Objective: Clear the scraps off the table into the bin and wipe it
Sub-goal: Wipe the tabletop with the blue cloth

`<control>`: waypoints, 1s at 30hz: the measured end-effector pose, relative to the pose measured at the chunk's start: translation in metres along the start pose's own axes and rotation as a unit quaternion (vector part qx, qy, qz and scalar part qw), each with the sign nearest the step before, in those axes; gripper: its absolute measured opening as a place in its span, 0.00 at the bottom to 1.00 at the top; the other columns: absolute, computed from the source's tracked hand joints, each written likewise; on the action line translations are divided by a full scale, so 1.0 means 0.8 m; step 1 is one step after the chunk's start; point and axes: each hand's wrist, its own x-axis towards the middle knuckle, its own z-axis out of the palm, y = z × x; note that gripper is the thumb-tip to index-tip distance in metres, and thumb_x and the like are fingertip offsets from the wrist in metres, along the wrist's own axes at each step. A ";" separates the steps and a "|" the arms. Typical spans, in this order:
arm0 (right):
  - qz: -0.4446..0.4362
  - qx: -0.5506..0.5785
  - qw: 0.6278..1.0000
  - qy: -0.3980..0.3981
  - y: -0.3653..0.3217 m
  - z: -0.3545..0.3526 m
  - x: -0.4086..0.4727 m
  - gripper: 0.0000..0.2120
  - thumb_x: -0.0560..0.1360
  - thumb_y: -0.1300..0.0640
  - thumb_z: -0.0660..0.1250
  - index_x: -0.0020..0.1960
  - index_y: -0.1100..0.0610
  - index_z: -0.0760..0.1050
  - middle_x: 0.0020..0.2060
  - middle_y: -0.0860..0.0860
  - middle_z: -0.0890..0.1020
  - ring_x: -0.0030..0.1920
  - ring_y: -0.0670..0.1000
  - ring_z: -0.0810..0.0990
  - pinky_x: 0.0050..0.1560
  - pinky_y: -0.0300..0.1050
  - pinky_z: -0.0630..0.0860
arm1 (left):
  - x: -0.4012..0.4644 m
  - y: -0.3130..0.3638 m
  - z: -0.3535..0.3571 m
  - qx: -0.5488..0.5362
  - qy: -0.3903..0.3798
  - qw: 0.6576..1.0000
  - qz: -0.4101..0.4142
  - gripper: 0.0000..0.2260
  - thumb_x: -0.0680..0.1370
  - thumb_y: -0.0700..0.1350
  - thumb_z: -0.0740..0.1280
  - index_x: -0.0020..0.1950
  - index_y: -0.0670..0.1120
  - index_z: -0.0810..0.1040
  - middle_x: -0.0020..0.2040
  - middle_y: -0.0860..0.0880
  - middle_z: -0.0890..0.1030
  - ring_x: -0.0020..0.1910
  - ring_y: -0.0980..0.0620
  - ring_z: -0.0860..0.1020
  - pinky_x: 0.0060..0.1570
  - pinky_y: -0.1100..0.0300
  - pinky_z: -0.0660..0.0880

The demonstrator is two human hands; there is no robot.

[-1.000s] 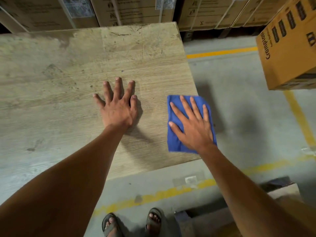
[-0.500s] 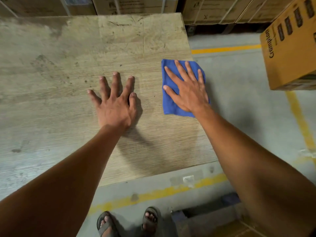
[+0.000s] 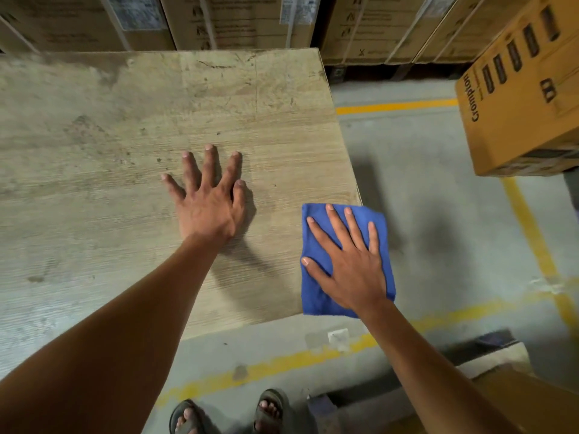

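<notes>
A worn wooden table [image 3: 125, 136] fills the left and middle of the head view. My left hand [image 3: 210, 198] lies flat on it with fingers spread, holding nothing. At the table's near right corner, my right hand [image 3: 347, 261] presses flat on a folded blue cloth [image 3: 316, 296]. The cloth overhangs the table's right edge a little. No scraps show on the tabletop.
Stacked cardboard cartons [image 3: 238, 20] line the far side behind the table. An orange carton [image 3: 526, 98] stands at the upper right. Yellow floor lines [image 3: 394, 106] cross the grey concrete. A box [image 3: 507, 393] sits at the bottom right beside my sandalled feet [image 3: 228, 415].
My right hand has slid the blue cloth back along the table's right edge, from the far part toward the near corner. My left hand has stayed flat in place.
</notes>
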 end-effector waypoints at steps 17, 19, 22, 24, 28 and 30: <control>-0.023 0.042 0.999 0.003 -0.111 0.014 0.166 0.39 0.81 0.27 0.51 0.88 0.38 0.47 0.89 0.47 0.45 0.88 0.56 0.44 0.82 0.72 0.48 | 0.003 0.002 -0.007 -0.063 -0.006 0.998 -0.023 0.29 0.86 0.61 0.40 0.88 0.64 0.39 0.90 0.55 0.43 0.89 0.42 0.40 0.82 0.27 0.40; -0.040 0.046 0.998 -0.007 -0.154 0.011 0.136 0.41 0.80 0.30 0.52 0.88 0.41 0.45 0.88 0.48 0.43 0.88 0.57 0.42 0.82 0.73 0.48 | 0.001 -0.004 -0.015 -0.101 -0.004 0.995 -0.020 0.29 0.86 0.59 0.39 0.88 0.64 0.37 0.90 0.56 0.46 0.89 0.45 0.41 0.83 0.30 0.41; -0.015 0.065 0.998 -0.019 -0.196 0.007 0.138 0.42 0.79 0.29 0.51 0.88 0.42 0.44 0.89 0.49 0.45 0.88 0.57 0.43 0.82 0.74 0.47 | 0.008 -0.027 -0.028 -0.144 0.000 0.990 0.008 0.29 0.86 0.58 0.39 0.89 0.62 0.42 0.90 0.55 0.49 0.89 0.51 0.45 0.85 0.37 0.45; -0.018 0.077 0.997 -0.018 -0.214 0.004 0.168 0.41 0.79 0.28 0.51 0.88 0.41 0.48 0.89 0.48 0.46 0.88 0.57 0.44 0.82 0.74 0.47 | 0.029 -0.061 -0.039 -0.142 0.011 0.990 0.018 0.29 0.87 0.59 0.41 0.90 0.62 0.47 0.90 0.54 0.51 0.89 0.51 0.47 0.86 0.39 0.46; -0.038 0.090 0.995 0.012 -0.250 0.003 0.279 0.36 0.81 0.27 0.52 0.87 0.36 0.53 0.88 0.46 0.50 0.88 0.56 0.48 0.82 0.73 0.48 | 0.105 -0.157 -0.067 -0.104 0.029 0.992 -0.065 0.30 0.86 0.62 0.41 0.90 0.60 0.51 0.90 0.54 0.50 0.89 0.48 0.47 0.86 0.38 0.44; -0.037 0.091 0.995 0.024 -0.267 0.004 0.343 0.35 0.82 0.27 0.50 0.87 0.36 0.54 0.88 0.45 0.52 0.88 0.56 0.49 0.82 0.72 0.48 | 0.142 -0.199 -0.079 -0.080 0.025 0.994 -0.072 0.30 0.86 0.61 0.42 0.90 0.60 0.52 0.90 0.53 0.50 0.89 0.46 0.47 0.85 0.35 0.45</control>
